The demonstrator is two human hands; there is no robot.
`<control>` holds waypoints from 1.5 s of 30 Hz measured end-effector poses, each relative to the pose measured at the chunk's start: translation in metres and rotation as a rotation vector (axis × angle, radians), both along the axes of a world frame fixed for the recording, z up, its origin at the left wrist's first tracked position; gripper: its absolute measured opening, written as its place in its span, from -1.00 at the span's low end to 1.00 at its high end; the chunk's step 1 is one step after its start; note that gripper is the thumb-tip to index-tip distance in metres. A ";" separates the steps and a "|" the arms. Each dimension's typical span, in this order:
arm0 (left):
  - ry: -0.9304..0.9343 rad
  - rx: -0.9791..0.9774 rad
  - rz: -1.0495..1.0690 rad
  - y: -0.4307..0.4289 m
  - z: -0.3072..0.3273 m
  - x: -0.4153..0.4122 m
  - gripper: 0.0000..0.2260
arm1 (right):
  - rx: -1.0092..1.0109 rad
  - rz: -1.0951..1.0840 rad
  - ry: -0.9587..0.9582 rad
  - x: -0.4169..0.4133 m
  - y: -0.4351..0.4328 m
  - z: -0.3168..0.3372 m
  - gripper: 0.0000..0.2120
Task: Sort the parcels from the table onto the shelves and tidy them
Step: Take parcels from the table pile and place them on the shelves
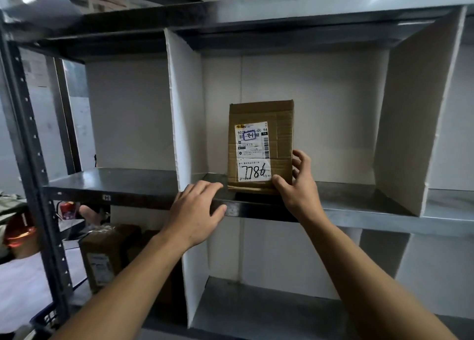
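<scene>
- The right hand (297,185) has the parcel (259,144) by its lower right corner. The thumb is pressed on the front face just under the label (254,152), and the fingers are curled round the right edge, so it's a proper grip.
- The left hand (197,208) isn't holding anything. Its fingers are loose and spread, lying over the front lip of the shelf (359,211), with the thumb against the lip's front face. It's just beside the parcel's bottom left corner but not touching it.
- The parcel is a brown cardboard box standing upright at the front of the shelf, label side facing out. "7786" is handwritten big on the lower part of the label.
- It's in the bay between the left divider (183,108) and the right divider (400,121), both white. It's closer to the left one but clear of both.
- There's a dark shadow under the box's bottom edge, so I can't tell if it's sitting flat on the metal or is a bit lifted.
- The right fingertips go behind the box edge, out of sight.
- The small print on the label is unreadable.
- One level down on the left there's a second parcel (102,257), brown and blurry, partly hidden behind the left forearm.
- The far left edge is smeared, with some red and green stuff I can't make out.
</scene>
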State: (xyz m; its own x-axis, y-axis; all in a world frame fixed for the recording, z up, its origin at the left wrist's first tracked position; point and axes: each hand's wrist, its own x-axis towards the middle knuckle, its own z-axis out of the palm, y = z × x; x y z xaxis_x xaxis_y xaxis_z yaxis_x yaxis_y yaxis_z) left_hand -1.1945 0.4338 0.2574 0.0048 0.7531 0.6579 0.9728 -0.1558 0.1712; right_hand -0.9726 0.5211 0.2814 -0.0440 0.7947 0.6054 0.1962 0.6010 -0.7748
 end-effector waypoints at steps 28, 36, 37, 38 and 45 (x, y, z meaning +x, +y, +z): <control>-0.048 0.013 -0.278 -0.001 -0.009 -0.050 -0.58 | -0.120 -0.373 -0.162 -0.039 -0.006 -0.001 -0.41; -0.011 -0.033 -0.434 -0.008 -0.043 -0.015 -0.56 | 0.104 -0.536 -0.449 -0.003 -0.089 -0.067 -0.58; -0.002 -0.034 -0.449 -0.009 -0.048 -0.006 -0.56 | 0.109 -0.560 -0.496 0.004 -0.098 -0.076 -0.58; 0.006 -0.036 -0.460 -0.010 -0.054 0.004 -0.56 | 0.101 -0.586 -0.547 0.012 -0.106 -0.086 -0.57; 0.072 -0.112 -0.617 -0.018 -0.086 0.090 -0.54 | -0.095 -0.805 -0.890 0.091 -0.174 -0.129 -0.58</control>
